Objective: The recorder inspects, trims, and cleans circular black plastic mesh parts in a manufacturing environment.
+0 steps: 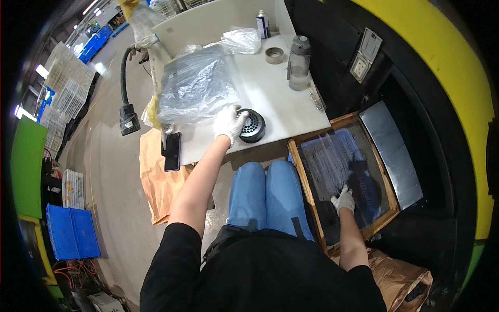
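My left hand (230,124), in a white glove, grips the left side of a round black part (252,126) with a pale grid pattern on its top. The part rests near the front edge of the white table (283,117). Beside that hand lies a large clear plastic bag (195,83) with something grey beneath or inside it. To my right, my gloved right hand (343,199) reaches over a wooden-framed tray (305,195), its fingers somewhat apart and nothing visible in them. Clear, streaky plastic (330,158) and a blue surface show within the frame.
A grey water bottle (299,63), a tape roll (274,55) and a spray can (263,25) stand at the table's back right. A phone (172,152) lies at its left corner, near a black flexible hose (125,83). Brown paper (158,177) hangs below. Black-and-yellow machinery borders the right.
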`<state>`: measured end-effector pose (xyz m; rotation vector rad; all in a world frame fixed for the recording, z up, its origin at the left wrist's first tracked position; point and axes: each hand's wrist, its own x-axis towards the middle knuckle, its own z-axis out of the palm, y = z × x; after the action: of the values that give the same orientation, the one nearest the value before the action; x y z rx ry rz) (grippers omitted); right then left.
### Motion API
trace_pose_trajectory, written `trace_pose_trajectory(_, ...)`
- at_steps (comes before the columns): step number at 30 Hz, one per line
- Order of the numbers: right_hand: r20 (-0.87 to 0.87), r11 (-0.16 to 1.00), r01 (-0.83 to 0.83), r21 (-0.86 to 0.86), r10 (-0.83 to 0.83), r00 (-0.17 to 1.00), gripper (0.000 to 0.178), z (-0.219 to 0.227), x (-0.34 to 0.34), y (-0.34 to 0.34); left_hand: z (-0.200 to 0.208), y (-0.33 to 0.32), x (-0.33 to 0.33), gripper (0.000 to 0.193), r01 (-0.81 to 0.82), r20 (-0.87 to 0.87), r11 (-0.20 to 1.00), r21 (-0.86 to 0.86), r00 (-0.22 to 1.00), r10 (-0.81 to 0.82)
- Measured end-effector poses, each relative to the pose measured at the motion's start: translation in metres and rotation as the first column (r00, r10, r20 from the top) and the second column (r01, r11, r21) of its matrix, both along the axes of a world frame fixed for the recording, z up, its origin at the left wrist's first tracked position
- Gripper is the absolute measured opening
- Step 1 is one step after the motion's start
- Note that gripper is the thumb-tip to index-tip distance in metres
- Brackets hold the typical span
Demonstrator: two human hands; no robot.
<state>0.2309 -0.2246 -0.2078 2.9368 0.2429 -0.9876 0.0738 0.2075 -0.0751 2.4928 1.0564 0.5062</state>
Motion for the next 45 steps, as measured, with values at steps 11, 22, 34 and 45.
trace_pose_trajectory(11,-0.031,0.998,0.062,-0.029,-0.063,0.998,0.100,0.021,-0.021,-0.034,0.013,-0.021,0.044,0.085,0.406,-0.626,0.911,-0.070,0.693,-0.357)
trace_pose_trajectory(22,-0.015,0.976,0.182,0.120,-0.181,0.983,0.089,0.018,-0.013,-0.042,0.036,-0.075,-0.002,0.080,0.401,-0.149,0.892,0.210,0.915,-0.376)
trace_pose_trajectory(34,0.081,-0.143,-0.088,0.986,-0.048,0.996,0.022,0.104,-0.057,0.079,0.024,-0.157,-0.050,0.047,0.493,0.509,0.203,-0.846,0.860,0.032)
trace_pose_trajectory(45,-0.312,-0.124,0.292,0.948,-0.207,0.927,0.027,0.197,-0.105,0.114,0.052,-0.158,-0.084,0.023,0.644,0.647,0.090,-0.759,0.733,0.209)
